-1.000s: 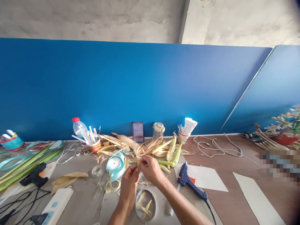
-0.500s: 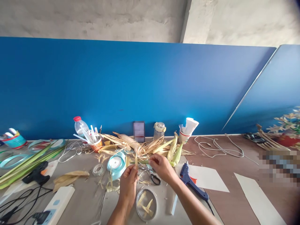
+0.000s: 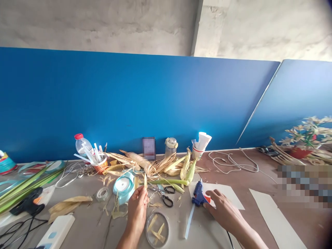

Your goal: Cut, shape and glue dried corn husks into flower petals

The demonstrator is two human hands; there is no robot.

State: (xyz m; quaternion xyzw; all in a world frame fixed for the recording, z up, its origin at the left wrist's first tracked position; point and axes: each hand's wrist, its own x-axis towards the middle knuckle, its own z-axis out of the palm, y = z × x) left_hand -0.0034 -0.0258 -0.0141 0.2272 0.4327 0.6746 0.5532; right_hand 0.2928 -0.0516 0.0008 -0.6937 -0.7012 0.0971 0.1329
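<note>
My left hand [image 3: 138, 205] pinches a small pointed strip of dried corn husk [image 3: 145, 181] upright between thumb and fingertips. On the right, my right hand [image 3: 223, 209] closes over the handle of a blue hot glue gun [image 3: 199, 194], which lies on white paper with its nozzle pointing away from me. The hand hides most of the handle; a bit of the red trigger shows. Below my left hand sits a round clear dish [image 3: 147, 230] with several husk pieces in it. Black-handled scissors [image 3: 167, 200] lie between my hands.
Corn husks [image 3: 166, 167] pile along the back, by a lidded jar [image 3: 171, 147] and a paper cup [image 3: 197, 153]. Blue ribbon [image 3: 123, 185], clear tape [image 3: 102, 193] and a power strip [image 3: 58, 230] lie left. A translucent glue stick [image 3: 190, 221] is near the gun.
My right hand has left the spot beside my left hand and moved right, onto the glue gun. The left hand still holds the husk strip. The view has shifted slightly right.
</note>
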